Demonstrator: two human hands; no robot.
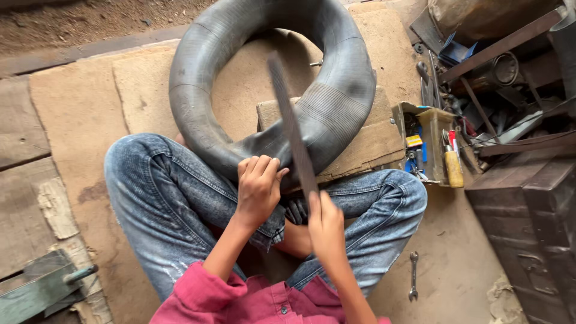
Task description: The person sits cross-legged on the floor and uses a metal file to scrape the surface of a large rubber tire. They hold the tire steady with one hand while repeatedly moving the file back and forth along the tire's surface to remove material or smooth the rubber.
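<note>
Head view looks down on a person who sits cross-legged on the floor in blue jeans (168,198) and a pink shirt (240,300). A big black inner tube (336,102) lies in front of the knees, and its near side rests on a flat wooden block (378,144). The left hand (259,186) is curled shut, with its grip pressing down on the near edge of the tube. The right hand (326,225) is closed around the low end of a long flat file (292,129). The file points up and away, across the tube. A small spanner (413,275) lies on the floor by the right knee. A box of tools (432,141) with a yellow-handled tool (453,168) stands just right of the block. A dark metal trunk (531,216) sits at the far right.
</note>
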